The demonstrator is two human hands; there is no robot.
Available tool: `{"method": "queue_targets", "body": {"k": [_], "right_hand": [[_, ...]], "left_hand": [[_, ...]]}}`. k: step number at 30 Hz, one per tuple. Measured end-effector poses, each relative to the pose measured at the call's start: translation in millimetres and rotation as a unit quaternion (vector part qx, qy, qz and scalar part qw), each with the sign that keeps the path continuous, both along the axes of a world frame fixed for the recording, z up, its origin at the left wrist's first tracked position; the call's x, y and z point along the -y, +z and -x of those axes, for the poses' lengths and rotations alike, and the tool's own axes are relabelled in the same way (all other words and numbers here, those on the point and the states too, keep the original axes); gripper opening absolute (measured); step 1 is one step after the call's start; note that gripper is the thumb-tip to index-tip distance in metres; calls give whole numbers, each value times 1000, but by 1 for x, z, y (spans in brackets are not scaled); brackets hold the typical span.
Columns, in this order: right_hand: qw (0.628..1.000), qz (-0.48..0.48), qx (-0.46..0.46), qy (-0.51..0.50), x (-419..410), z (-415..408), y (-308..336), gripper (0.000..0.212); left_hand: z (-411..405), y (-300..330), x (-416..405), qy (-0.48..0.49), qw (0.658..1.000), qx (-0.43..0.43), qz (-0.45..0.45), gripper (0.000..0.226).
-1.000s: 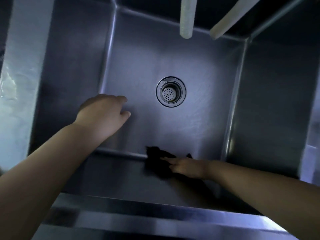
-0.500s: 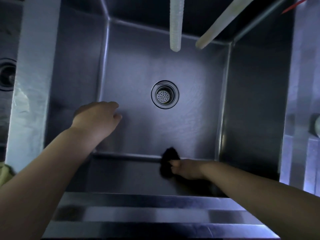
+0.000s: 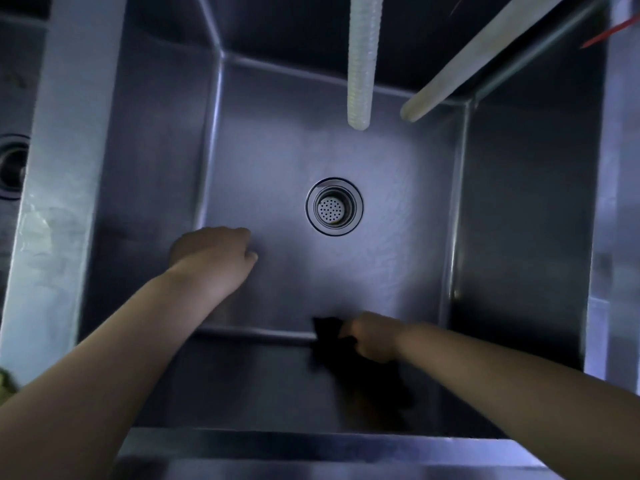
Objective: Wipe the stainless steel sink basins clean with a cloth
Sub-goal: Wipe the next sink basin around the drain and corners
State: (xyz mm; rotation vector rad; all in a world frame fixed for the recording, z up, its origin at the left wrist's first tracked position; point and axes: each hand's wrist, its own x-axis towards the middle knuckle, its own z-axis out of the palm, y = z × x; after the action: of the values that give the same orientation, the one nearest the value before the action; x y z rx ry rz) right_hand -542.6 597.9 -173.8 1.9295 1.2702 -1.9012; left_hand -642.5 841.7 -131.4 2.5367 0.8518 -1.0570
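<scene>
Wiping the near seam of the basin floor

The right hand (image 3: 375, 337) grips a dark cloth (image 3: 330, 336) bunched against the seam beneath it; press it flat and drag along that crease, I'd judge. The left hand (image 3: 211, 259), fingers loosely curled and empty, hovers farther in; beyond both sit the drain (image 3: 334, 206) and hoses (image 3: 360, 64).

Two hands (image 3: 214, 258), one cloth (image 3: 329, 336), two drains (image 3: 334, 206), two hoses (image 3: 360, 64).

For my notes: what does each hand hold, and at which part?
The right hand grips the dark cloth at its upper end, by the basin's near edge. The left hand holds nothing.
</scene>
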Motion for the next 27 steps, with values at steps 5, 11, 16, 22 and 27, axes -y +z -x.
{"method": "queue_targets", "body": {"k": [5,11,16,22,27], "right_hand": [[965,-99,117,-214,-9,-65,-3,31],[894,-259,306,-202,-77,-83,-31,44],[929,-143,340,24,-118,-77,-69,55],[931,-219,288,-43,-114,-78,-90,42],[935,-260,239,8,-110,-101,-90,31]], "left_hand": [[-22,-20,23,-32,999,31,6,37],[-48,-61,42,-86,992,87,22,66],[-72,-94,42,-132,990,56,-11,79],[-78,-117,36,-113,991,67,-1,84],[-81,-121,35,-105,993,53,7,87]]}}
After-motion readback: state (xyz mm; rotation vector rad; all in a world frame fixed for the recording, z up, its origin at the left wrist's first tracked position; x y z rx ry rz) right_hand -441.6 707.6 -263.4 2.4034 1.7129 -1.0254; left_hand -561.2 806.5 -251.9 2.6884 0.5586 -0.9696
